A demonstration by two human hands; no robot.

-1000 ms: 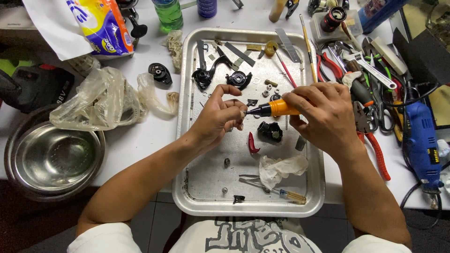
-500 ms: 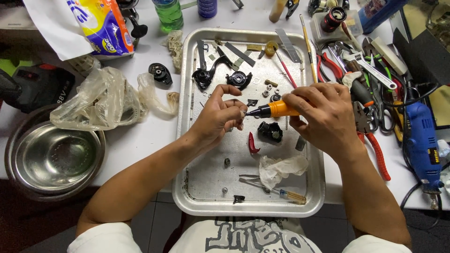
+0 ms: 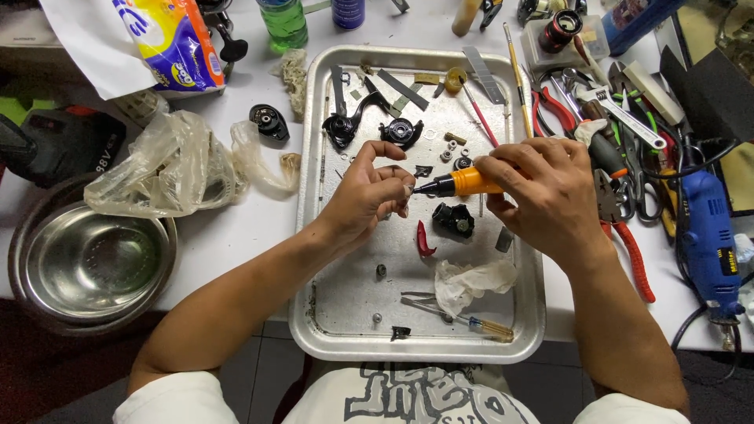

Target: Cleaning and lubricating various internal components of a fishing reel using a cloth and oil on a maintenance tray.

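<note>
Head view: nothing is shifting versus half a second ago. Both hands are sitting in the same spot over the tray, tool still level.

Right hand (image 3: pixel 550 200) is wrapping its grip around the orange-handled screwdriver (image 3: pixel 463 183), fingers pressed together on the handle, black tip pointing left. Left hand (image 3: pixel 365 196) is pinching a small part at the tip; the part is too small to identify.

Both are hovering over the metal tray (image 3: pixel 314 259) at its middle. Just below the screwdriver: a black housing piece (image 3: pixel 453 220) and a red clip (image 3: pixel 424 239), both lying on the tray. Further down, a crumpled tissue (image 3: pixel 471 283) is lying across a thin yellow-handled tool (image 3: pixel 483 326). Near the tray's top, two black round parts (image 3: pixel 402 132).

Left of the tray: crumpled clear plastic bag (image 3: pixel 165 165), steel bowl (image 3: pixel 86 259). Right of the tray: red-handled pliers (image 3: pixel 628 251), blue power drill (image 3: pixel 707 235), all crowding the white desk (image 3: pixel 236 228). Nothing is blocking the hands.
</note>
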